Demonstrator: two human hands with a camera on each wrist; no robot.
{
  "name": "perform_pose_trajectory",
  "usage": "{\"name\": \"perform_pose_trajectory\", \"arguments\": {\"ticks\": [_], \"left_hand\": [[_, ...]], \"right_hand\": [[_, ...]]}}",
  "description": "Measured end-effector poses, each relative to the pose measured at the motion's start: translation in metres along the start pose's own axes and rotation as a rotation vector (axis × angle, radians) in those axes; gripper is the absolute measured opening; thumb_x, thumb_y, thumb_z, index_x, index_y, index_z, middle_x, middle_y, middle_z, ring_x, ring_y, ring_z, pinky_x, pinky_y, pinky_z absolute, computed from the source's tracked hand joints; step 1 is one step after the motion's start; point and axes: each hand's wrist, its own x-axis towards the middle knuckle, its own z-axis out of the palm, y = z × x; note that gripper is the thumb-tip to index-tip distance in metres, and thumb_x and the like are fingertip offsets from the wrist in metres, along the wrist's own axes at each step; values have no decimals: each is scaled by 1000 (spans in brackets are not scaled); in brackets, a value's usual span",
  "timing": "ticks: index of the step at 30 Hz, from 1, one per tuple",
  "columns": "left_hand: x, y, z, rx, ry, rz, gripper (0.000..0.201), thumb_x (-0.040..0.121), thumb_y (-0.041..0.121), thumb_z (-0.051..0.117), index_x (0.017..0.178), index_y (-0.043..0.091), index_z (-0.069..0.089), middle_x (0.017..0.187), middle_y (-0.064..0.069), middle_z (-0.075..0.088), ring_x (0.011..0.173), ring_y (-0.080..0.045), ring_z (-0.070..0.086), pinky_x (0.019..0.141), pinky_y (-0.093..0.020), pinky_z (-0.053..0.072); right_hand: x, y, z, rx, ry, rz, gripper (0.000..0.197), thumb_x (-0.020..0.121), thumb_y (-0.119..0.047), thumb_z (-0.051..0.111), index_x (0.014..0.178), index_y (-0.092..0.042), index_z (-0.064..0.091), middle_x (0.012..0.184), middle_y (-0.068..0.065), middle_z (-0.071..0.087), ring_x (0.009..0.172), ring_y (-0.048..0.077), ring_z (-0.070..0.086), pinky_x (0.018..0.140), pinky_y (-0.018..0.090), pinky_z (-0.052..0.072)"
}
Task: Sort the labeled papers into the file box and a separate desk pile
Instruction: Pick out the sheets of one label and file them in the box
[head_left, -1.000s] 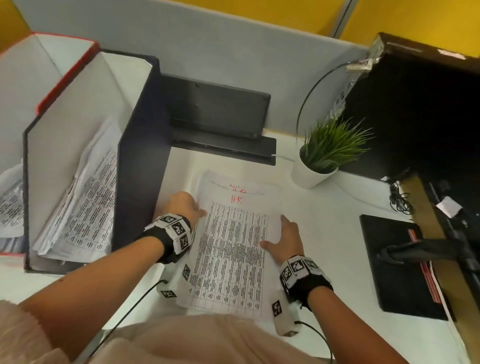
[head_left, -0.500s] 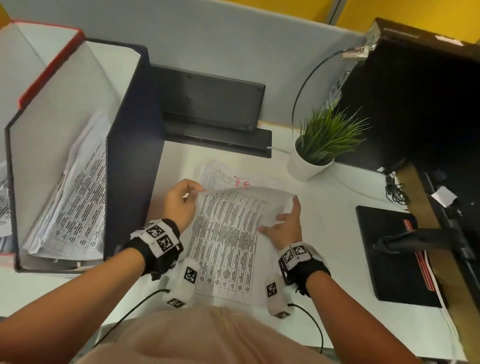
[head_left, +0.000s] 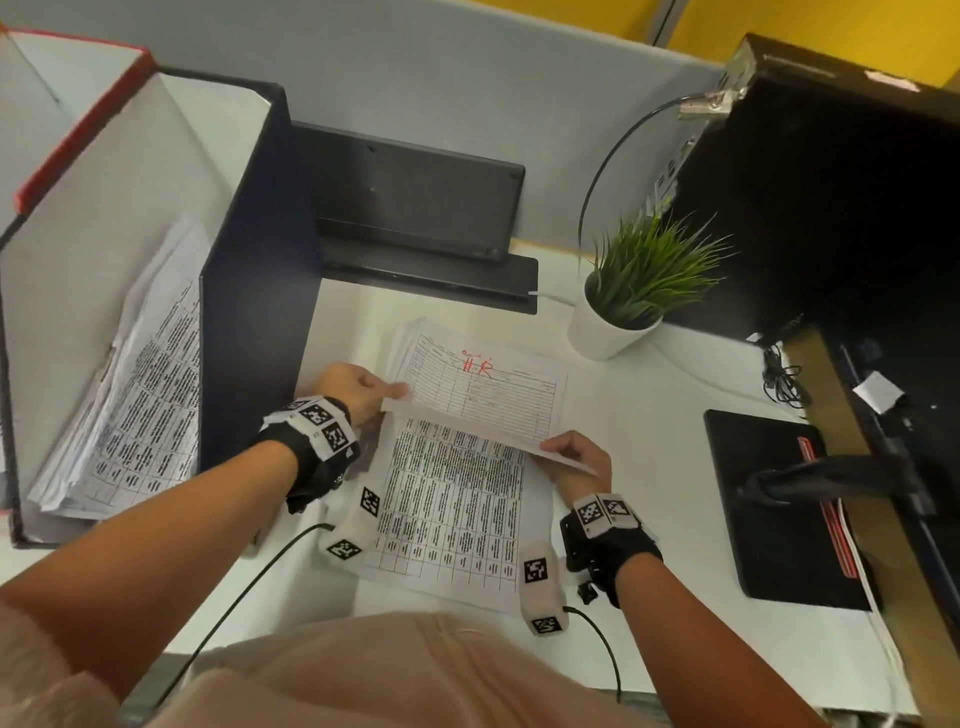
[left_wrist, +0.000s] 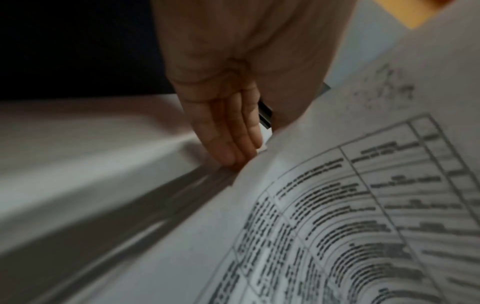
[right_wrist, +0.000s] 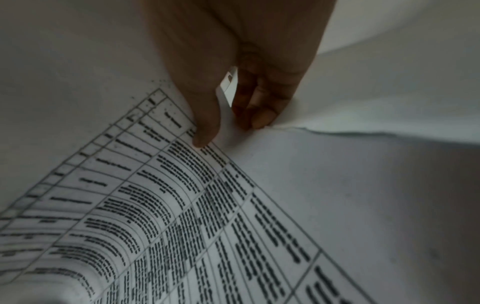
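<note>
A stack of printed table sheets lies on the white desk (head_left: 649, 426) in front of me. Its top sheet (head_left: 452, 499) is lifted at the far edge and curls toward me. My left hand (head_left: 358, 387) pinches that sheet's far left corner, and my right hand (head_left: 576, 460) pinches its far right corner. In the right wrist view, thumb and fingers (right_wrist: 262, 119) clamp the sheet (right_wrist: 182, 205). The left wrist view shows my fingers (left_wrist: 233, 144) at the sheet's (left_wrist: 337, 226) edge. Underneath lies a sheet marked "HR" in red (head_left: 483, 384). The black file box (head_left: 249, 291) stands to the left with papers (head_left: 124, 405) inside.
A second box with a red edge (head_left: 78, 114) stands at the far left. Behind the stack is a black stand (head_left: 415, 208). A potted plant (head_left: 634, 291) sits to the back right, next to a black monitor (head_left: 831, 208) and its base (head_left: 769, 509).
Both hands went from lying flat on the stack to pinching the top sheet's far corners. The sheet's far edge has risen toward me, uncovering another red "HR" sheet beneath.
</note>
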Motion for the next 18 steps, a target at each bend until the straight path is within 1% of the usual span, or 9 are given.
{"name": "perform_pose_trajectory", "arguments": {"ticks": [2,4,5,7,9,11,13,16,18], "left_hand": [[-1,-1,2,138,45,27,15,77,11,72,64,9,64,62,-5,66,59,-20,64,60,-31,58],[-2,0,5,253,96,71,23,78,5,68,57,11,62,55,-2,61,53,-16,59,49,-22,50],[-4,1,5,293,109,80,23,78,5,67,57,11,62,54,0,59,51,-13,56,44,-18,42],[-6,0,6,363,114,100,13,78,5,67,65,8,66,55,2,56,50,-10,51,40,-16,34],[-7,-1,4,421,102,133,3,79,5,67,77,5,70,62,0,58,55,-12,52,47,-18,39],[-6,-3,4,436,84,173,7,80,8,68,85,3,70,74,-4,61,66,-17,56,60,-24,45],[-8,-6,3,413,72,228,12,83,13,67,87,3,70,80,-7,65,71,-19,58,67,-27,48],[-14,-12,1,421,141,469,17,88,14,61,96,5,72,88,-8,67,73,-18,58,71,-29,51],[-21,-14,1,280,203,645,20,88,6,59,105,7,69,94,-5,66,78,-16,59,72,-21,48]], "right_hand": [[-1,-1,2,-22,-5,-2,27,71,8,73,61,-12,57,69,7,60,66,16,56,67,21,50],[-4,-1,3,-47,-2,-5,21,72,3,74,65,-8,59,64,1,58,60,9,52,57,9,44],[-4,-1,3,-47,-3,-14,18,72,3,74,68,-6,60,64,1,58,59,7,52,55,6,42],[-6,-1,3,-15,-5,-38,13,72,7,73,73,-1,62,65,3,58,60,8,52,54,3,42],[-7,-2,3,10,-2,-50,14,72,10,71,73,0,62,65,4,58,60,9,52,54,3,42],[-8,-3,4,3,-3,-51,17,72,10,71,69,-3,61,65,4,58,60,9,52,54,3,42],[-8,-5,4,-7,7,-46,23,72,12,70,64,-7,58,65,4,58,60,9,52,53,4,43],[-5,-6,2,3,41,-38,35,73,21,59,57,-10,55,65,3,56,61,11,50,50,3,42],[-2,-7,1,12,83,-25,37,71,22,55,54,-10,51,61,3,50,58,11,44,45,4,37]]}}
